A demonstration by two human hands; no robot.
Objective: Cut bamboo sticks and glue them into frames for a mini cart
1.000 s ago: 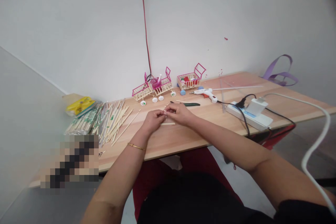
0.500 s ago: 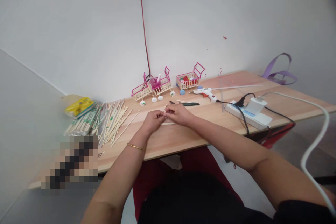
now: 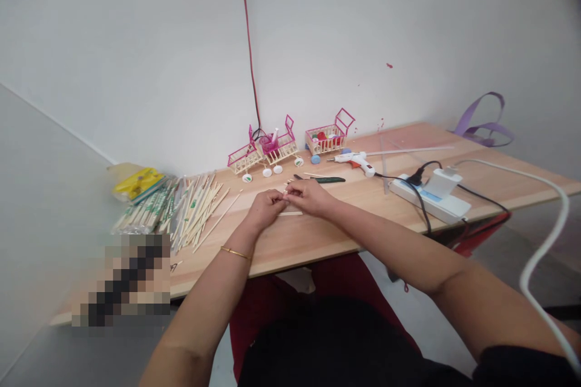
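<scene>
Pale wooden stick [image 3: 290,213], straight, slim, near left hand [image 3: 264,208], right hand [image 3: 312,197]; both pinching tiny whitish piece [image 3: 285,193].

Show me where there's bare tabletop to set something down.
The table shows bare wood between the loose sticks and the left hand, along the near edge between the wrists, and between the right forearm and the glue gun. Crowded: the left end, with sticks and a yellow packet; the back, with three small carts; and around the power strip.
</scene>
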